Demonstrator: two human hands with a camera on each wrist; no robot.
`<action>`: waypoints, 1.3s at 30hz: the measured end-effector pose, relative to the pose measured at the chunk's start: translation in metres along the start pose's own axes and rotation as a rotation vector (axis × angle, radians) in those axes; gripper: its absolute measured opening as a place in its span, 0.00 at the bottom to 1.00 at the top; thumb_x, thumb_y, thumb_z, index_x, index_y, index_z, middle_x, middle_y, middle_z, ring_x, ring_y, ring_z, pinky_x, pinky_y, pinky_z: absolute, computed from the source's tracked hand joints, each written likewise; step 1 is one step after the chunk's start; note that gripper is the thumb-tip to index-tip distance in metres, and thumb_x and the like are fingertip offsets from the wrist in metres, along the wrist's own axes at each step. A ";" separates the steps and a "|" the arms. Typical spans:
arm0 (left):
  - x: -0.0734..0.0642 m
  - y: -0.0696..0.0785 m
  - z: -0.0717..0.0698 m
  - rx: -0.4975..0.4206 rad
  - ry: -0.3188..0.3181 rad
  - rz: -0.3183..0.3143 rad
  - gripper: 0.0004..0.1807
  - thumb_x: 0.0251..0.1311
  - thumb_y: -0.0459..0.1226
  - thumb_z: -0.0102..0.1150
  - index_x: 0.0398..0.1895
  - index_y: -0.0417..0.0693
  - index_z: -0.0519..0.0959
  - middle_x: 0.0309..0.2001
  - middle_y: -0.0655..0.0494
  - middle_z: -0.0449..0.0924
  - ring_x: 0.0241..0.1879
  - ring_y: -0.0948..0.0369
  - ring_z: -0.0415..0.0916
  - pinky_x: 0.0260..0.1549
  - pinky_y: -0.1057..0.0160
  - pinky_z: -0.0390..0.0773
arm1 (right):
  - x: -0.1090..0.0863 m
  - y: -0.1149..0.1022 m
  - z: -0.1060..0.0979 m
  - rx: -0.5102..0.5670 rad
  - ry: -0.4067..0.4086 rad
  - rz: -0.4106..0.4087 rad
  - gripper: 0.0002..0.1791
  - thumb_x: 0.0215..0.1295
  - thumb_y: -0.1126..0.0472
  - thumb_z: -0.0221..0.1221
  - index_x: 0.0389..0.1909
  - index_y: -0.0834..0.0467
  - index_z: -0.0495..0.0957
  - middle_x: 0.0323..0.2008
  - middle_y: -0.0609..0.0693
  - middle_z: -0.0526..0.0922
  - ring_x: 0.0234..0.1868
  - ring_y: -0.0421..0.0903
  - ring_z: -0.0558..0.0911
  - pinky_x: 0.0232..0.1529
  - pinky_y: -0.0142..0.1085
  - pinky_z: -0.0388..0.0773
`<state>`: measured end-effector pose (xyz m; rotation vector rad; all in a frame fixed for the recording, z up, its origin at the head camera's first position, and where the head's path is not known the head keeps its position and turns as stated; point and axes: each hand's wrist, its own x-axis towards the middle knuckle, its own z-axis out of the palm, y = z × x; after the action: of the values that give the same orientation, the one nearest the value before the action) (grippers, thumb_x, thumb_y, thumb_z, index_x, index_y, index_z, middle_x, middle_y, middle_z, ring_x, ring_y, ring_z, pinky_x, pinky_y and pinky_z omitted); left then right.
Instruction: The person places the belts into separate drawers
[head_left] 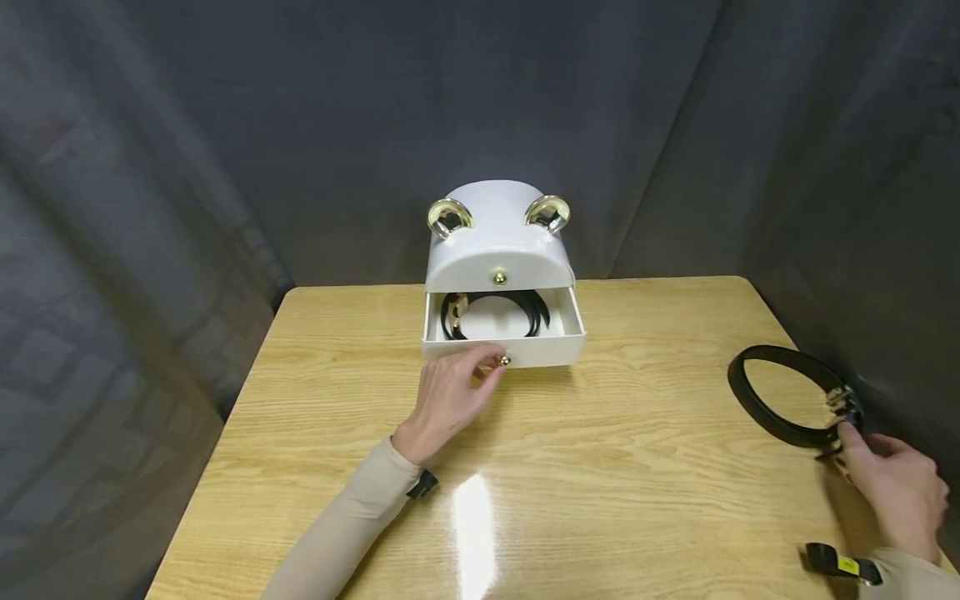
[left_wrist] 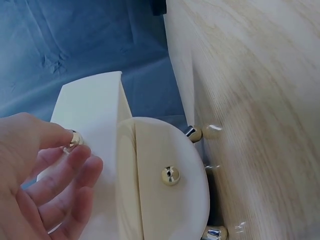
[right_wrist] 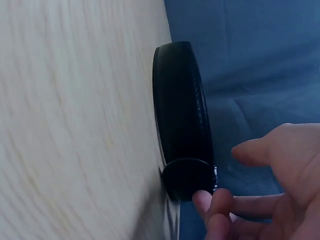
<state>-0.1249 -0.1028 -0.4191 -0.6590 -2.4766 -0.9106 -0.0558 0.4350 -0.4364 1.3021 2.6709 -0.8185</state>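
In the head view my left hand (head_left: 453, 396) pinches the round gold knob (head_left: 505, 361) on the front of a pulled-out white drawer (head_left: 540, 352). That drawer belongs to a white box (head_left: 498, 221) with a rounded top and gold ear-like pieces. A coiled black belt (head_left: 534, 307) with a gold-coloured buckle lies in the drawer. At the right, my right hand (head_left: 896, 492) is at the buckle end of another coiled black belt (head_left: 780, 429). In the right wrist view its fingertips (right_wrist: 202, 200) touch the belt's edge, while the thumb stands apart from it.
A wooden table (head_left: 637, 467) carries the box and the belt on the right. Dark curtains (head_left: 337, 142) hang behind the table and along both sides. The upper compartment's front, with its own gold knob (left_wrist: 170, 175), sits closed above the drawer.
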 end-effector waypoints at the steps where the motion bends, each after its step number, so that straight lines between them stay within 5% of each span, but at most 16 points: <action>1: 0.001 0.000 0.000 -0.001 0.002 0.002 0.12 0.68 0.38 0.70 0.52 0.48 0.87 0.39 0.53 0.94 0.28 0.62 0.89 0.17 0.79 0.69 | 0.002 0.001 0.000 -0.010 -0.015 0.008 0.49 0.76 0.32 0.40 0.79 0.69 0.58 0.79 0.75 0.57 0.77 0.79 0.57 0.74 0.70 0.58; 11: 0.005 -0.003 0.005 0.000 0.003 0.003 0.11 0.68 0.38 0.69 0.52 0.47 0.87 0.39 0.53 0.94 0.29 0.62 0.89 0.18 0.79 0.69 | 0.016 0.006 0.011 -0.021 -0.091 0.047 0.53 0.74 0.28 0.37 0.83 0.67 0.49 0.83 0.73 0.48 0.79 0.79 0.51 0.75 0.72 0.55; 19: 0.011 -0.011 0.006 -0.007 0.022 -0.005 0.11 0.68 0.36 0.69 0.51 0.47 0.87 0.40 0.52 0.94 0.30 0.60 0.89 0.24 0.75 0.79 | 0.015 0.004 0.015 0.007 -0.053 -0.003 0.54 0.74 0.29 0.41 0.81 0.70 0.53 0.80 0.76 0.53 0.79 0.79 0.52 0.76 0.71 0.55; 32: 0.024 -0.015 0.007 0.027 0.022 -0.037 0.11 0.68 0.39 0.70 0.51 0.50 0.87 0.41 0.55 0.94 0.29 0.62 0.88 0.20 0.74 0.73 | 0.013 0.003 0.020 0.062 0.016 -0.025 0.46 0.77 0.35 0.43 0.73 0.73 0.66 0.74 0.76 0.65 0.76 0.75 0.61 0.76 0.66 0.58; 35: 0.026 -0.016 0.009 0.029 0.026 -0.050 0.11 0.69 0.39 0.70 0.52 0.50 0.87 0.42 0.55 0.94 0.29 0.62 0.88 0.21 0.72 0.75 | 0.012 0.004 0.017 0.055 0.023 -0.047 0.42 0.78 0.39 0.42 0.67 0.76 0.70 0.63 0.76 0.76 0.74 0.74 0.64 0.75 0.65 0.60; 37: 0.028 -0.017 0.010 0.033 0.026 -0.063 0.11 0.69 0.39 0.70 0.52 0.50 0.87 0.42 0.55 0.94 0.29 0.62 0.88 0.22 0.71 0.77 | 0.012 0.005 0.015 0.071 0.018 -0.043 0.41 0.78 0.40 0.42 0.61 0.78 0.74 0.43 0.76 0.83 0.74 0.74 0.63 0.75 0.65 0.59; 39: 0.030 -0.018 0.011 0.026 0.022 -0.080 0.11 0.69 0.39 0.69 0.53 0.51 0.87 0.43 0.55 0.94 0.31 0.62 0.88 0.25 0.70 0.79 | 0.012 0.005 0.014 0.088 0.013 -0.036 0.39 0.79 0.41 0.43 0.46 0.77 0.80 0.22 0.66 0.81 0.73 0.74 0.63 0.75 0.66 0.58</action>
<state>-0.1611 -0.0987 -0.4196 -0.5413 -2.5069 -0.9082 -0.0622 0.4398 -0.4541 1.2856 2.7044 -0.9455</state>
